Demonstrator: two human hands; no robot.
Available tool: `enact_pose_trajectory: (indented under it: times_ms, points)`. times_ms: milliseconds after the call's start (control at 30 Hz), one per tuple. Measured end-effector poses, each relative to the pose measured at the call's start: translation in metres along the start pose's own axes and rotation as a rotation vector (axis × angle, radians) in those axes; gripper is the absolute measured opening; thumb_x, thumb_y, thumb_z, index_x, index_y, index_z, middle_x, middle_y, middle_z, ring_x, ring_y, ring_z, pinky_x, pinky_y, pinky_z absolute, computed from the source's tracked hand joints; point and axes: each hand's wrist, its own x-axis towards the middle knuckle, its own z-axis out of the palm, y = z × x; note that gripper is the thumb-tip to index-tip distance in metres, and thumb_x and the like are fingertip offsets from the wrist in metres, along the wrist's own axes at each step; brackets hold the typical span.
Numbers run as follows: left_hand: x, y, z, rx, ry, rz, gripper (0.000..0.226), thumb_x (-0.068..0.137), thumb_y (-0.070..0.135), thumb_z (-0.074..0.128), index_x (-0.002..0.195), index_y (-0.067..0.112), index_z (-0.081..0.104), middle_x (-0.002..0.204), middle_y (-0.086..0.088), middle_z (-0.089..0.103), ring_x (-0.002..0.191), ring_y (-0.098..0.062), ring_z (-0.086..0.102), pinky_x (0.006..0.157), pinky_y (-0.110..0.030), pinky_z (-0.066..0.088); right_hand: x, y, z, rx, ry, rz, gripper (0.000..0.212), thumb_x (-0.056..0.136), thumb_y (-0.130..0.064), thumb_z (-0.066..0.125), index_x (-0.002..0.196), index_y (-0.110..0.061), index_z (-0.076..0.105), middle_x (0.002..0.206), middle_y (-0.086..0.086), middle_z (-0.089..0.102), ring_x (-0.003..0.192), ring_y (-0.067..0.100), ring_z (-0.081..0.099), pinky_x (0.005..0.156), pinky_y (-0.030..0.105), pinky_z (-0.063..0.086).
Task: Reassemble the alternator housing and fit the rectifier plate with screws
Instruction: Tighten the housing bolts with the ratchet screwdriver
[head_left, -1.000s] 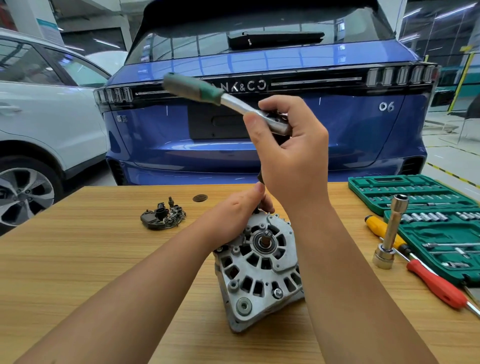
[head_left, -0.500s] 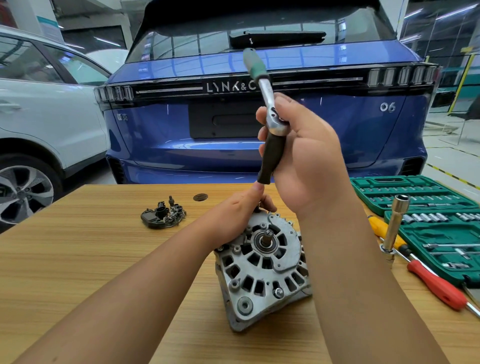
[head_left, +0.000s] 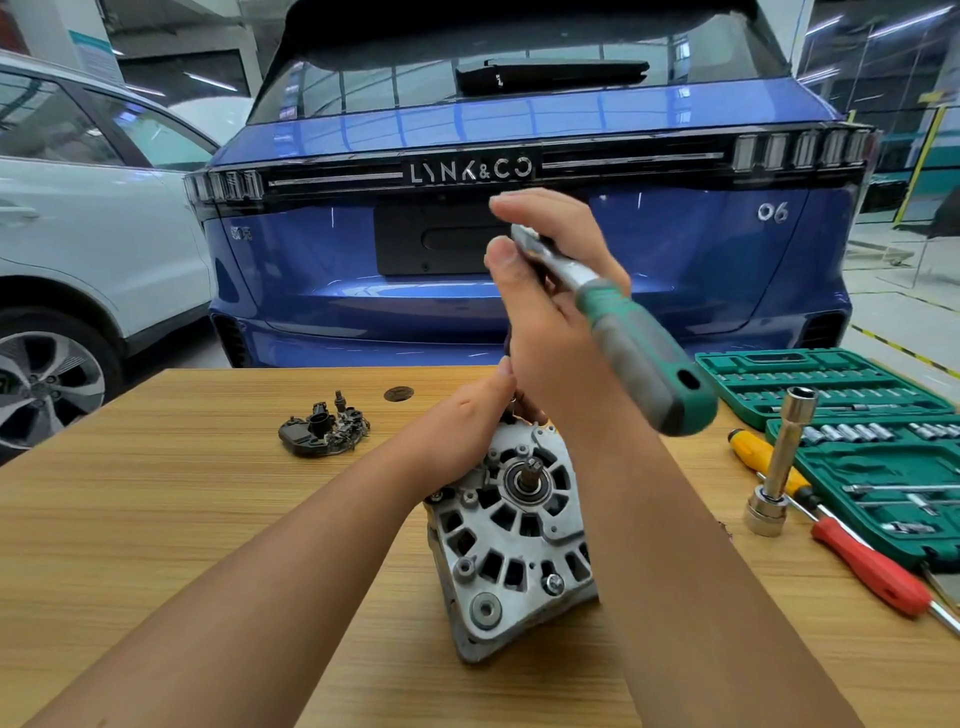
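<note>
On the wooden table (head_left: 156, 519) the alternator (head_left: 511, 540) stood tilted, its shaft end facing the camera. Left hand (head_left: 467, 426) gripped its upper edge with curled fingers. Above it, right hand (head_left: 550, 312) pinched the head of the ratchet (head_left: 628, 332), green handle pointing right and down. Rectifier plate (head_left: 324, 428) lay apart, to the left.

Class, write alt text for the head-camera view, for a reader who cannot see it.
A right hand grips a green-handled ratchet above an alternator standing on a wooden table, while the left hand holds the alternator's top. A black rectifier plate lies to the left, a green socket set to the right, a blue car behind.
</note>
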Motion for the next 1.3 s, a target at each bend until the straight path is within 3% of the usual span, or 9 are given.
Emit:
enact_pose_trajectory:
  times_ms: [200, 300, 400, 633, 733, 900, 1033, 1200, 1300]
  points:
    - [-0.004, -0.002, -0.001, -0.004, -0.001, 0.026, 0.059, 0.104, 0.064, 0.011, 0.092, 0.040, 0.063, 0.083, 0.046, 0.063, 0.081, 0.028, 0.054, 0.067, 0.006, 0.034, 0.010, -0.004, -0.019, 0.352, -0.317, 0.358, 0.049, 0.089, -0.008, 0.048, 0.136, -0.024, 0.045, 0.114, 0.007, 0.059, 0.091, 0.022, 0.058, 0.088, 0.037, 0.048]
    - [-0.004, -0.001, 0.000, -0.029, -0.033, 0.029, 0.078, 0.096, 0.071, 0.010, 0.103, 0.022, 0.071, 0.105, 0.013, 0.074, 0.106, -0.006, 0.065, 0.101, -0.027, 0.044, 0.018, 0.001, -0.024, 0.603, -0.343, 0.567, 0.057, 0.071, -0.028, 0.055, 0.128, -0.031, 0.055, 0.106, 0.000, 0.066, 0.085, 0.017, 0.060, 0.084, 0.037, 0.045]
    - [-0.006, 0.001, 0.000, -0.025, -0.031, 0.036, 0.078, 0.095, 0.071, 0.011, 0.103, 0.021, 0.071, 0.106, 0.010, 0.073, 0.108, -0.013, 0.065, 0.105, -0.040, 0.044, 0.017, 0.009, -0.030, 0.802, -0.418, 0.572, 0.064, 0.070, -0.037, 0.076, 0.131, -0.030, 0.055, 0.108, 0.003, 0.067, 0.091, 0.019, 0.060, 0.086, 0.036, 0.043]
    - [-0.005, 0.000, 0.001, -0.005, -0.019, 0.016, 0.057, 0.105, 0.061, 0.020, 0.087, 0.040, 0.069, 0.087, 0.027, 0.071, 0.085, 0.010, 0.064, 0.090, -0.027, 0.049, 0.011, 0.010, -0.033, 0.889, -0.312, 0.597, 0.077, 0.075, -0.044, 0.082, 0.141, -0.021, 0.050, 0.110, 0.009, 0.065, 0.096, 0.021, 0.061, 0.088, 0.034, 0.049]
    - [0.001, -0.001, 0.007, -0.093, 0.058, 0.051, 0.050, 0.106, 0.055, 0.027, 0.087, 0.030, 0.067, 0.108, -0.004, 0.074, 0.111, -0.024, 0.066, 0.107, -0.052, 0.045, 0.011, 0.003, -0.027, 0.830, -0.231, 0.582, 0.076, 0.077, -0.034, 0.074, 0.143, -0.013, 0.042, 0.101, 0.007, 0.065, 0.092, 0.015, 0.063, 0.080, 0.027, 0.053]
    - [0.001, -0.004, 0.002, -0.050, -0.023, 0.008, 0.070, 0.106, 0.060, 0.017, 0.102, 0.017, 0.071, 0.104, 0.005, 0.075, 0.104, -0.014, 0.068, 0.097, -0.035, 0.049, 0.011, -0.001, -0.019, 0.676, -0.100, 0.522, 0.044, 0.089, -0.017, 0.068, 0.128, -0.017, 0.048, 0.086, -0.003, 0.067, 0.083, 0.008, 0.063, 0.085, 0.029, 0.051]
    - [-0.003, 0.002, 0.001, 0.011, -0.011, 0.024, 0.062, 0.102, 0.068, 0.012, 0.078, 0.058, 0.068, 0.080, 0.045, 0.063, 0.077, 0.027, 0.055, 0.067, 0.004, 0.037, 0.005, -0.001, -0.007, 0.151, 0.012, 0.280, 0.037, 0.087, -0.009, 0.075, 0.116, -0.018, 0.053, 0.086, -0.010, 0.058, 0.077, -0.002, 0.056, 0.074, 0.016, 0.047]
    - [0.000, -0.002, 0.001, 0.031, 0.000, 0.018, 0.058, 0.103, 0.068, 0.015, 0.091, 0.043, 0.066, 0.087, 0.037, 0.066, 0.080, 0.023, 0.056, 0.073, -0.012, 0.038, 0.007, -0.001, -0.006, 0.006, 0.089, 0.210, 0.026, 0.088, -0.004, 0.070, 0.107, -0.017, 0.058, 0.078, -0.017, 0.055, 0.068, -0.002, 0.053, 0.066, 0.011, 0.042]
    - [-0.004, 0.001, -0.001, 0.060, 0.000, 0.034, 0.046, 0.108, 0.056, 0.014, 0.088, 0.050, 0.055, 0.078, 0.055, 0.054, 0.075, 0.035, 0.047, 0.068, 0.005, 0.034, 0.008, -0.002, -0.006, 0.014, 0.000, 0.250, 0.032, 0.086, -0.001, 0.067, 0.111, -0.019, 0.058, 0.072, -0.022, 0.056, 0.064, -0.003, 0.051, 0.061, 0.010, 0.040]
